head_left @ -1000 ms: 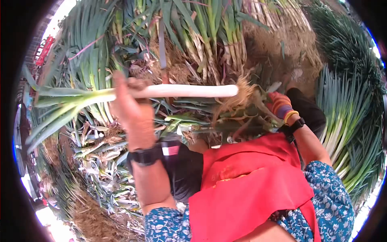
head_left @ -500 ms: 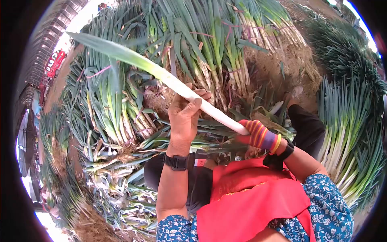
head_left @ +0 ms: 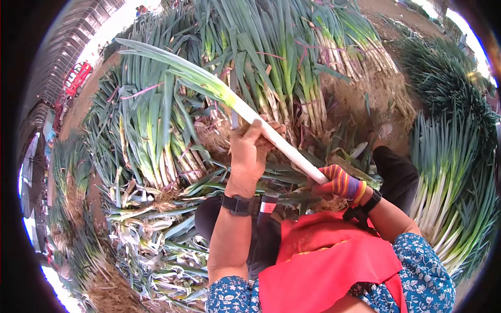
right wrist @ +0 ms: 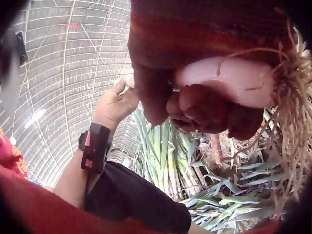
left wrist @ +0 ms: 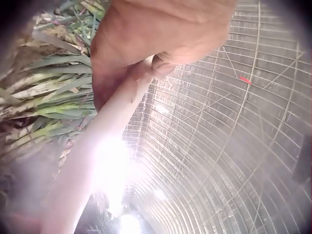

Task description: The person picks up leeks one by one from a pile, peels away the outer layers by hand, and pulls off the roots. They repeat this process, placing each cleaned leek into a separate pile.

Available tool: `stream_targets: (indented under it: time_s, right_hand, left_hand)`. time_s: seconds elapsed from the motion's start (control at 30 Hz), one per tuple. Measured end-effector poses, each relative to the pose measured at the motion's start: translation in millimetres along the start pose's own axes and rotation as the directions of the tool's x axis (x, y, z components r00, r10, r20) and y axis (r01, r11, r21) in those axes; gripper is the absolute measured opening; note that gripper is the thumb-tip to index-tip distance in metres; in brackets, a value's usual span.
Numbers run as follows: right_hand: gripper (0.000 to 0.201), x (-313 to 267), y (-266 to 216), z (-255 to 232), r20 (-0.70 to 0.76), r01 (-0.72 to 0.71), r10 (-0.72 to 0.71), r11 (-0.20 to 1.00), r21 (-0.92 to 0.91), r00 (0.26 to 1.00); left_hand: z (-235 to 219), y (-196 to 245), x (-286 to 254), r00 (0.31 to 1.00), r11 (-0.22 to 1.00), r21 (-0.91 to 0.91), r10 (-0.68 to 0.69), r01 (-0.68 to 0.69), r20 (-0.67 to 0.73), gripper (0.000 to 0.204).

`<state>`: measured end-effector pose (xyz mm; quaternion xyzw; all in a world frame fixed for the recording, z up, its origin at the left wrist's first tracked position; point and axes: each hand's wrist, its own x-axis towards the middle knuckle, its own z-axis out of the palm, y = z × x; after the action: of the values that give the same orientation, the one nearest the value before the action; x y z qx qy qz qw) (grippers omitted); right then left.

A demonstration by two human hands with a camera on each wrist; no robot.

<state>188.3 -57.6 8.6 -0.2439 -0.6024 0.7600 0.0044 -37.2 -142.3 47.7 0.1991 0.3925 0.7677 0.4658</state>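
One long leek (head_left: pixel 282 143) slants across the front of the body, green leaves at upper left, white stem towards the lower right. The bare left hand (head_left: pixel 253 148) holds its stem about midway, thumb on top. In the left wrist view the left hand (left wrist: pixel 156 34) pinches the pale stem (left wrist: pixel 92 141). The right hand (head_left: pixel 342 183), in a striped glove with bare fingertips, grips the root end. Seen from the right wrist, the right hand (right wrist: pixel 195 97) curls round the white base (right wrist: pixel 243 80), whose stringy roots (right wrist: pixel 292 117) hang out beyond it.
Tied leek bundles (head_left: pixel 156 151) stand upright ahead and at left. More leeks (head_left: pixel 443 177) lie at the right. Stripped leaves (head_left: pixel 162 250) litter the ground at lower left. A red apron (head_left: pixel 323 250) covers the lap, and a blade-like strip (head_left: pixel 234 88) stands behind the left hand.
The left hand has come in from the left with the leek, which has turned from level to slanting. The gloved right hand, apart from it at first, has taken hold of the root end.
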Motion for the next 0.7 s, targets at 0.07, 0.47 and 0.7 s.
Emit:
stream_targets:
  time_s: [0.07, 0.47, 0.7]
  right_hand:
    - [0.021, -1.7, -0.1, -6.7, 0.058, -0.051, 0.049, 0.999, 0.021, 0.997]
    - [0.018, -16.0, -2.1, -13.2, 0.14, -0.088, 0.056, 0.968, 0.236, 0.989]
    - [0.022, -10.1, 8.0, -12.1, 0.139, -0.094, 0.068, 0.977, 0.191, 0.988]
  left_hand:
    - [0.8, -0.9, 1.0, 0.999, 1.0, 0.014, 0.012, -0.012, 0.03, 0.026]
    - [15.9, -6.5, -3.5, 0.984, 0.977, -0.211, 0.011, 0.028, 0.179, 0.029]
    - [3.0, -10.4, 6.3, 0.998, 0.986, -0.156, -0.066, 0.065, -0.002, 0.047]
